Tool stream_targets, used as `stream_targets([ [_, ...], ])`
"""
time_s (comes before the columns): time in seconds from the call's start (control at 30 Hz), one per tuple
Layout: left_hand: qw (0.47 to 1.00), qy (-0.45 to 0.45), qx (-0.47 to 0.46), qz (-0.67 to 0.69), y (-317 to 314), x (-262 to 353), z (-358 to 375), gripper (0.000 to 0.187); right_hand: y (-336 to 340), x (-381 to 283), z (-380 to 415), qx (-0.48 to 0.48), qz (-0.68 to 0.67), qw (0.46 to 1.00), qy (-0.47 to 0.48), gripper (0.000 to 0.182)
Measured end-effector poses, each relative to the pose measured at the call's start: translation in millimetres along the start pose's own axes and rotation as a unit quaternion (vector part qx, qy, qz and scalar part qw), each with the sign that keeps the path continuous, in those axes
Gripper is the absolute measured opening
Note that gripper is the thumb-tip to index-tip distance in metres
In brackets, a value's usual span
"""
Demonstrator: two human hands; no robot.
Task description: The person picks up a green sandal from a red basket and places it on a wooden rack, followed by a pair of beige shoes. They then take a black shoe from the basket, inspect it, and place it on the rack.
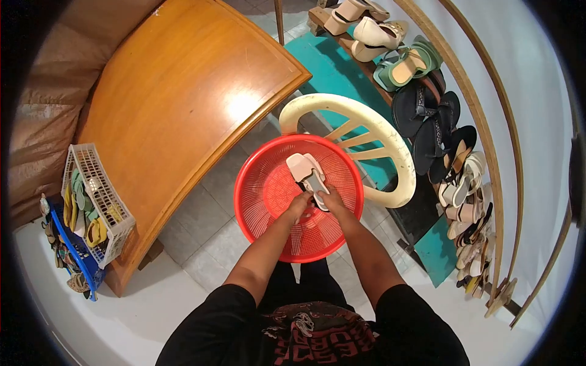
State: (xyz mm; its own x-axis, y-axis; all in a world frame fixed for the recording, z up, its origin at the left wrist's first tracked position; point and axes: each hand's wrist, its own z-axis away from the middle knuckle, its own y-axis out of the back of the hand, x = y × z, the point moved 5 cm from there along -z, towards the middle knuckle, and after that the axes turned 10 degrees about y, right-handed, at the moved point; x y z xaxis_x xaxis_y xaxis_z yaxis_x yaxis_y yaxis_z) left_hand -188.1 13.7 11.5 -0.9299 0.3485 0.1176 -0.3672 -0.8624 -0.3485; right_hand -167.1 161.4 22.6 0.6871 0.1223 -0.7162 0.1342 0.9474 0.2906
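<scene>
A wooden table stands on pale floor tiles beside a shoe rack.

Your hands meet on the sandal in the basket on the chair, table left, shoe rack right.

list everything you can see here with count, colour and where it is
basket: one, red, round, on the chair in front of the person
sandal: one, pale with dark sole, inside the basket, under both hands
chair: one, cream plastic, under and behind the basket
table: one, brown wood, left of the basket
shoe rack: one, along the right wall, many pairs in beige, green, black
white crate: one, holding sandals, by the table's left end
blue crate: one, beside the white crate
left hand: on the sandal
right hand: on the sandal
</scene>
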Motion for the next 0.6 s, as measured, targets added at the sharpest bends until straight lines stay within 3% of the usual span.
stream_targets([
  [0.07, 1.000, -0.015, 0.005, -0.005, -6, -1, -10, 0.054, -2, -17, 7, -0.026, -0.056, 0.994, -0.089, 0.060],
  [0.1, 0.999, -0.031, 0.013, -0.015, -8, 1, -13, 0.052, -6, 10, -9, 0.003, 0.051, 0.998, -0.027, 0.054],
  [0.13, 0.999, -0.032, 0.010, -0.010, -7, 0, -22, 0.052, -5, 11, -11, 0.003, 0.056, 0.998, -0.028, 0.054],
  [0.2, 0.999, -0.032, 0.015, 0.021, -1, -4, -29, 0.047, -10, 18, -13, -0.026, -0.067, 0.997, -0.011, 0.055],
  [0.23, 0.998, -0.035, 0.014, 0.048, 1, -6, -27, 0.042, -13, 22, -17, -0.038, -0.118, 0.992, -0.001, 0.043],
  [0.33, 0.997, -0.037, 0.014, 0.062, 2, -8, -29, 0.043, -2, -4, 0, -0.082, -0.085, 0.992, -0.037, 0.036],
  [0.4, 0.997, -0.048, 0.017, 0.063, 3, -6, -27, 0.046, -5, 12, -9, -0.068, -0.046, 0.997, -0.001, 0.034],
  [0.47, 0.996, -0.060, 0.018, 0.064, 2, -8, -26, 0.048, -8, 19, -6, -0.067, -0.111, 0.991, 0.019, 0.033],
  [0.53, 0.988, -0.091, 0.073, 0.100, 4, -11, -26, 0.057, -6, 10, 8, -0.065, -0.081, 0.993, 0.047, 0.033],
  [0.6, 0.988, -0.100, 0.019, 0.121, 0, -15, -16, 0.059, 0, -3, 23, -0.061, -0.052, 0.994, 0.079, 0.034],
])
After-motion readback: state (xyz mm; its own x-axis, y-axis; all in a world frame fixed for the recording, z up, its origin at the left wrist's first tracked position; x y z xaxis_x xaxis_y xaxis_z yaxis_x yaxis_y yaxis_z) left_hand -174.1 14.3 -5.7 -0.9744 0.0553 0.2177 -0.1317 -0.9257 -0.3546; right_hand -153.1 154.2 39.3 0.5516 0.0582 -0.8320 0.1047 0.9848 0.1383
